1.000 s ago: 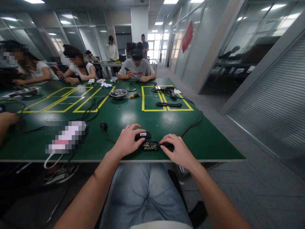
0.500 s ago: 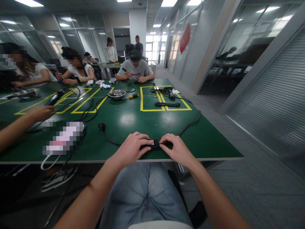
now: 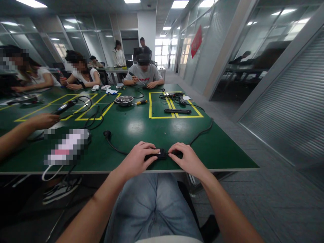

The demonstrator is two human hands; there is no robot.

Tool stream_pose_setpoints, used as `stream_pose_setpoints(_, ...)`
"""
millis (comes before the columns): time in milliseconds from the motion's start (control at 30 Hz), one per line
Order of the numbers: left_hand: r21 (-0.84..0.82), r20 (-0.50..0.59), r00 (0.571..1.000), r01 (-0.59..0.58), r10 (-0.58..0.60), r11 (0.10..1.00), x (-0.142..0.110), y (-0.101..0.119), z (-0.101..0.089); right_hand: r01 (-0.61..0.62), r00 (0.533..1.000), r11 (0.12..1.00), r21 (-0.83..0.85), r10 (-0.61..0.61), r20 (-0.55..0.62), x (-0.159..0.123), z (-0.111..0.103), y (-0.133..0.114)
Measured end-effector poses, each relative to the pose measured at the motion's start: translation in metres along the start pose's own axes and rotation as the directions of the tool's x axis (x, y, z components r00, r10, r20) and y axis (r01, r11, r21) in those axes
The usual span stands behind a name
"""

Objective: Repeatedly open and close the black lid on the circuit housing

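Observation:
Near the table's front edge lies a small black case [image 3: 162,154] with a white label on its top cover. My left hand [image 3: 140,156] grips the cover from the left, thumb in front and fingers over the top. The circuit board inside is hidden. At the case's right end my right hand [image 3: 186,158] pinches the thin black cable, thumb and index finger together. From the left side a black cord with a plug [image 3: 107,135] runs toward the case, partly behind my left hand. Another stretch of black cable [image 3: 202,132] curves away to the right.
A co-worker's hand [image 3: 45,120] holds a dark tool at the left. Beyond are a metal bowl [image 3: 124,100], a yellow-handled screwdriver [image 3: 141,102], a black bar [image 3: 177,111] and coiled cables within yellow tape. A blurred pink-white object [image 3: 67,146] lies left. Several people sit around the green table [image 3: 222,152].
My left hand has lowered the labelled cover onto the open case, hiding its circuit board. My right hand stays at the cable end. A co-worker's arm has reached in with a dark tool.

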State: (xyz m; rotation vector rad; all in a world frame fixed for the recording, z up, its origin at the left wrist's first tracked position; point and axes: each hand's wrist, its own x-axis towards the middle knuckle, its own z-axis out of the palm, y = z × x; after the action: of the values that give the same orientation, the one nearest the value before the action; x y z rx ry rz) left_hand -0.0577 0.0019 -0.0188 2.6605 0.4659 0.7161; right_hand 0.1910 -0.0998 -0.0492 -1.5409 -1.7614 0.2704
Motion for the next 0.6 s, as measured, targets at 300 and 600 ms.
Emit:
stream_pose_setpoints(300, 0.005, -0.116, 0.951, 0.290, -0.287, 0.957, 0.021, -0.013, 0.000, -0.016, 1.000, 0.999, -0.049, 0.016, 0.007, 0.001, 0.002, -0.001)
stream_pose_setpoints(600, 0.113, -0.121, 0.957, 0.276, -0.263, 0.954, -0.001, -0.006, -0.005, 0.030, 0.998, 0.979, -0.204, -0.018, 0.061, 0.000, 0.004, -0.015)
